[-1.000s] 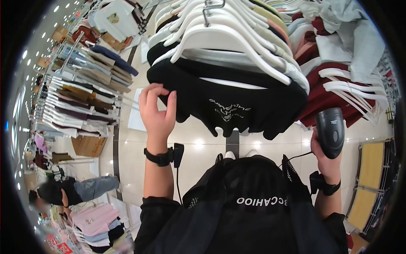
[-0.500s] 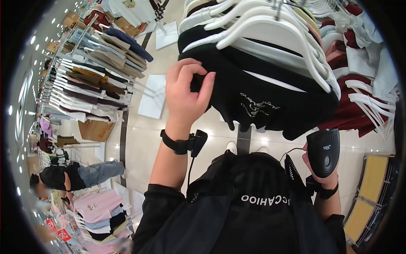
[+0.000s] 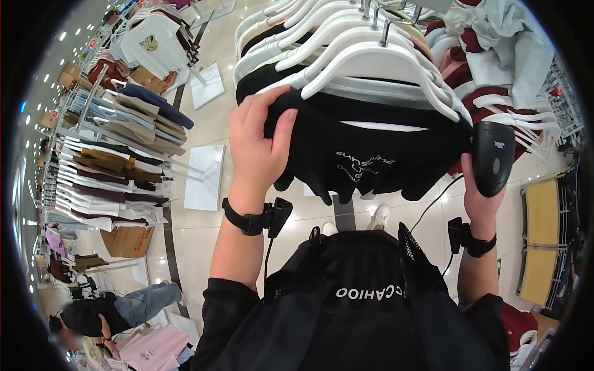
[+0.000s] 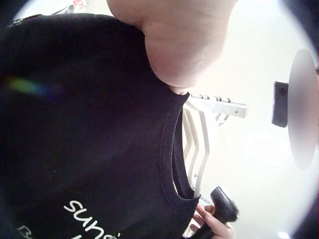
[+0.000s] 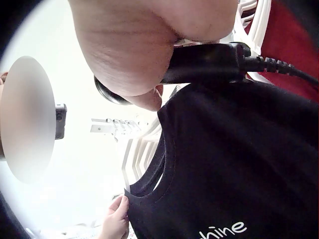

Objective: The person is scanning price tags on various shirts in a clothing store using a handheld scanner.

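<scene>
A black T-shirt point(image 3: 309, 145) with white lettering hangs on a white hanger point(image 3: 377, 55) at the front of a row. My left hand point(image 3: 257, 145) pinches it at the shoulder near the collar, thumb on the front and fingers over the top edge. The right hand point(image 3: 480, 207) grips a black barcode scanner point(image 3: 493, 157), its head raised beside the shirt's right shoulder. In the right wrist view the scanner's handle point(image 5: 209, 63) lies within my curled fingers, with its cable running off to the right.
More white hangers with clothes stand behind the shirt. Dark red garments point(image 3: 482, 99) and loose white hangers point(image 3: 526, 123) are at the right. Clothing racks point(image 3: 111, 173) line the left side, where a person point(image 3: 93, 315) stands. Yellow panels point(image 3: 540, 216) are at the right.
My left hand has moved in along the shoulder towards the collar and now pinches the shirt. The right hand has lifted the scanner towards the shirt's right shoulder.
</scene>
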`<state>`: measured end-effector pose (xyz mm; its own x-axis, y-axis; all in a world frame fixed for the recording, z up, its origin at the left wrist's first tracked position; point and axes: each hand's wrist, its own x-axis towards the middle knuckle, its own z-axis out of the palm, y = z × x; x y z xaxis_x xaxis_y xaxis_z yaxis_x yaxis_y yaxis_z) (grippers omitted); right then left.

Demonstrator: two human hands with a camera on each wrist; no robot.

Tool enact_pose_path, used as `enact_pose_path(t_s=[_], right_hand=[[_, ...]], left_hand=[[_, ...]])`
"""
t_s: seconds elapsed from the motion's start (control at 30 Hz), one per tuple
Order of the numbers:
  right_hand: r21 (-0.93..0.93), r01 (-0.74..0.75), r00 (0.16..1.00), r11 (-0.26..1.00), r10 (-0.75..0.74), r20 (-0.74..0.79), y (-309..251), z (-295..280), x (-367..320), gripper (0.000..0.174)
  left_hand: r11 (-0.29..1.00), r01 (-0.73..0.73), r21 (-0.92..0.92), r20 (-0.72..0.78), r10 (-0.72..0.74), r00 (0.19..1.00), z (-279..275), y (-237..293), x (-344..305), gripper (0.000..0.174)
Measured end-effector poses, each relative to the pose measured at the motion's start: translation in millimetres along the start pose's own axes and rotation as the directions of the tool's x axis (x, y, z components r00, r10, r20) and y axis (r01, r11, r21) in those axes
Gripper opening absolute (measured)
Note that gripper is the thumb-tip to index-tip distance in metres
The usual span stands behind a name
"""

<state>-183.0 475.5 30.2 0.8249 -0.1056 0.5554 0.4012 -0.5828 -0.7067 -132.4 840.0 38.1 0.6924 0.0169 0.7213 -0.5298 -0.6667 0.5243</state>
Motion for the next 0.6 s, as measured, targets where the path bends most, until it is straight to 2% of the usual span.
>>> enact_pose_path(t_s=[0.03,0.07,0.13,0.2,0.27,0.33,0.4,0.53,0.6], right_hand=[[0.002,0.013,0.997,1.000,-0.013,-0.080,-7.6,7.9,5.5,0.031],[-0.001,0.015,0.996,1.000,-0.015,-0.086,-7.2,9.3,8.6,0.031],[-0.001,0.045,0.997,0.999,-0.045,-0.057,-4.2,9.9,12.7,0.029],[-0.021,0.025,0.998,0.999,-0.026,-0.056,-6.0,8.1,19.3,0.026],[-0.017,-0.056,0.997,0.998,0.055,-0.056,-8.8,7.0,24.3,0.025],[-0.045,-0.087,0.996,0.995,0.085,-0.041,-1.5,3.0,25.8,0.027],[-0.075,-0.119,0.993,0.990,0.117,-0.027,2.1,0.2,27.0,0.028],[-0.059,-0.145,0.989,0.988,0.146,0.014,5.9,-7.6,27.8,0.030],[-0.063,-0.161,0.987,0.985,0.162,0.016,8.4,-13.2,23.9,0.031]], left_hand=[[1.000,-0.005,-0.025,-0.014,0.004,1.000,1.4,-1.6,-1.1,0.021],[0.999,-0.010,-0.030,-0.015,0.010,1.000,1.3,-2.5,-1.7,0.021],[0.984,0.056,-0.169,-0.001,-0.057,0.998,0.2,-5.3,-2.5,0.017],[0.986,0.003,-0.165,-0.032,-0.008,0.999,-2.0,-6.8,-1.8,0.015],[0.982,0.125,-0.145,0.006,-0.125,0.992,-8.9,1.0,-3.6,0.013],[0.989,0.078,-0.129,-0.041,-0.084,0.996,-9.6,-0.5,-5.3,0.012],[0.984,0.162,-0.074,-0.018,-0.163,0.986,-16.0,-3.6,-8.2,0.012],[0.984,0.136,-0.117,-0.074,-0.145,0.987,-18.6,-23.3,-16.9,0.015],[0.959,0.226,-0.173,-0.097,-0.245,0.965,-20.8,-33.1,-24.5,0.019]])
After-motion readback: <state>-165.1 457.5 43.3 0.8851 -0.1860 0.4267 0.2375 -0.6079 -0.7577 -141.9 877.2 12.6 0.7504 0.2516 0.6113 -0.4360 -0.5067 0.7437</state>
